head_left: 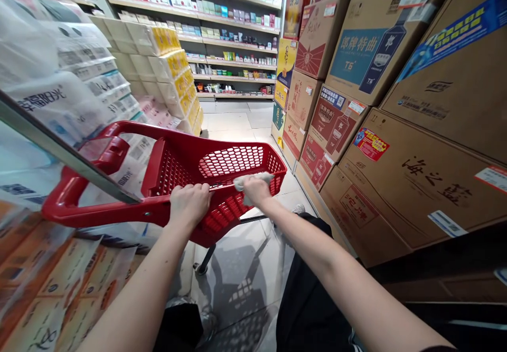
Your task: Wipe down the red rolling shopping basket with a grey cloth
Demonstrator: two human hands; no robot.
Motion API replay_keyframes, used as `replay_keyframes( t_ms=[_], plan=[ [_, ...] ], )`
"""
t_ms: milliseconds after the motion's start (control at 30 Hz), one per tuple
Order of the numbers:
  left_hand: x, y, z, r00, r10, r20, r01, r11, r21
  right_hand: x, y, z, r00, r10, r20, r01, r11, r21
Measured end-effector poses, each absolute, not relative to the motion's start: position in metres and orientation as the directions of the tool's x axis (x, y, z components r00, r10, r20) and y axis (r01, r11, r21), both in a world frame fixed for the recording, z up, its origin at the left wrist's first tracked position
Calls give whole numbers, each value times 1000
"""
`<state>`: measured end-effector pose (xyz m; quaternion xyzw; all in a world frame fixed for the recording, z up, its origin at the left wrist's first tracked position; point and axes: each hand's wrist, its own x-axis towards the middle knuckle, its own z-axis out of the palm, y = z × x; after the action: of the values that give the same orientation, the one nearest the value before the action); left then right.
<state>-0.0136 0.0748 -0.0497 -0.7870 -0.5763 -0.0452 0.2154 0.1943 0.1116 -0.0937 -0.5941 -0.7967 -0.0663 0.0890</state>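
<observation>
A red plastic shopping cart (pixel 182 157) with a perforated basket stands sideways across the aisle in front of me. My left hand (pixel 190 202) is closed over the cart's near rim, about midway along its side. Farther right, my right hand (pixel 256 189) presses a pale, crumpled cloth (pixel 265 178) against the same rim, near the cart's front end. Its fingers are wrapped round the cloth, part of which hangs over the basket's outer wall. The visible inside of the basket shows only its perforated walls.
Wrapped paper packs (pixel 146 51) are stacked on the left, with orange packages (pixel 67 288) below. Cardboard cartons (pixel 420 183) form a tall wall on the right. Shelves of small goods (pixel 237 46) stand at the back. A metal post (pixel 67 149) slants across the cart's handle end. Pale floor tiles (pixel 233 125) run between.
</observation>
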Motion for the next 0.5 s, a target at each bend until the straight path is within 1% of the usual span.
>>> replay_keyframes(
  t_ms=[33,100,233,367,500],
  plan=[
    [-12,75,-50,336,888,315,925,-246,-291,176,108,-93,-320,910,265,942,335,-12],
    [-10,74,-50,353,882,312,918,-261,-299,151,103,-91,-338,891,302,931,363,-27],
    [-13,73,-48,414,860,298,894,-322,-312,156,103,-90,-356,889,287,927,375,-12],
    [-28,72,-39,482,844,235,856,-395,-333,201,113,-94,-282,927,248,958,286,17],
    [-51,72,-31,426,863,273,866,-301,-399,243,127,-98,-181,960,215,983,180,22]
  ],
)
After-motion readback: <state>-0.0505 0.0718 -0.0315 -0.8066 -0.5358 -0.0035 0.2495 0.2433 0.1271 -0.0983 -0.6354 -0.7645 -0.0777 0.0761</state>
